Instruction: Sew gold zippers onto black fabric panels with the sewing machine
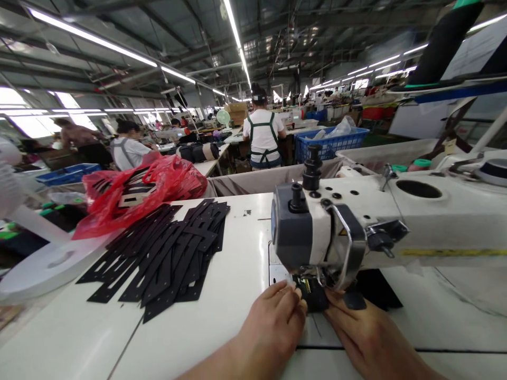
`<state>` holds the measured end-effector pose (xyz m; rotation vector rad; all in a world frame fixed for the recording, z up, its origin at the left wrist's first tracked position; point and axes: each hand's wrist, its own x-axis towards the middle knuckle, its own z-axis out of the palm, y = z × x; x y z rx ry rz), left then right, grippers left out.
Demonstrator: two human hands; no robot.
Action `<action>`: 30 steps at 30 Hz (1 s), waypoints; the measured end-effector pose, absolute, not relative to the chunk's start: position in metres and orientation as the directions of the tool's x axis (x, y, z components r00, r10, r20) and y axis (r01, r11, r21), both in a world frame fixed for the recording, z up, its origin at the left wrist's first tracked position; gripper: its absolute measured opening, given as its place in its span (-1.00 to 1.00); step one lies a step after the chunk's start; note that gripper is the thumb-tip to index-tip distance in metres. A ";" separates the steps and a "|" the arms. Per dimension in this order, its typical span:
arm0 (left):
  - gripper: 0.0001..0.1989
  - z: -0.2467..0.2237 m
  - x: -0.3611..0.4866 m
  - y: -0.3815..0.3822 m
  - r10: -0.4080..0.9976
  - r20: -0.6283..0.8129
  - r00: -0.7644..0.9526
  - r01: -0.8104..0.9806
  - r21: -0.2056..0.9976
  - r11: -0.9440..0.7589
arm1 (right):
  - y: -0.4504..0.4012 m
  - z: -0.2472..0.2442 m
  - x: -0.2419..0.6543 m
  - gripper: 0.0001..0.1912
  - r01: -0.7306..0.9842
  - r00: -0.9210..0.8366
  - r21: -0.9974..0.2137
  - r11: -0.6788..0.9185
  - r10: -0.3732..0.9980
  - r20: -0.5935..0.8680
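Observation:
A white and grey sewing machine [293, 232] stands on the right of the table, its head over a small black fabric piece [316, 296]. A short yellow strip shows on that piece near the needle area. My left hand [279, 314] is closed, its curled fingers pinching the piece's left edge. On the opposite side my right hand [366, 327] has its fingers pressed together at the right edge of the piece, partly hidden by the machine's metal guard. More black material [378, 289] lies beyond the right hand, under the machine arm.
Slotted black strips [170, 253] lie in a loose heap on the white table [225, 327]. Behind them sits a red plastic bag [174, 177]. A white fan base [55, 269] stands at left. Ahead are a blue basket [332, 142] and a person [263, 132] facing away.

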<state>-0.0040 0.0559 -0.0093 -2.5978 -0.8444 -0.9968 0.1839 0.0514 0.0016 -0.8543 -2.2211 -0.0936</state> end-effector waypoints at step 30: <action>-0.85 -0.007 -0.010 0.070 0.567 0.505 0.650 0.617 0.084 -0.782 | 0.066 -0.006 0.186 -0.65 0.663 -0.511 -0.130 0.737 0.574 0.640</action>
